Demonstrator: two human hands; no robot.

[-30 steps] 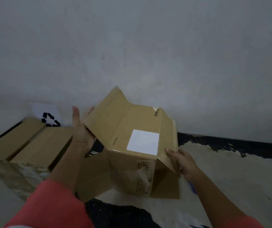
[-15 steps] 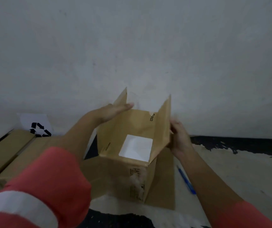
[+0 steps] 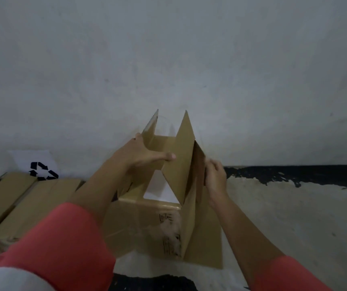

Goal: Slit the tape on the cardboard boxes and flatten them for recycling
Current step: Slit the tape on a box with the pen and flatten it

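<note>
An open brown cardboard box [image 3: 147,225] stands on the floor in front of me, a white label [image 3: 157,191] showing on its top face. Two top flaps stand upright: the left flap [image 3: 150,129] and the right flap [image 3: 181,160]. My left hand [image 3: 141,156] lies with straight fingers against the outer side of the left flap, its thumb stretched across to the right flap. From the right, my right hand [image 3: 215,177] curls its fingers round the edge of the right flap. Another flap lies flat on the floor at the box's lower right.
Flat cardboard pieces [image 3: 21,198] lie at the left against the wall. A white sheet with a black recycling symbol [image 3: 38,168] leans behind them. The grey wall [image 3: 189,59] rises just behind the box. Worn black and cream floor [image 3: 283,206] stretches to the right.
Both hands have swung the two top flaps from spread out to upright and close together. The left hand moved from the far left side onto the left flap. The view came nearer.
</note>
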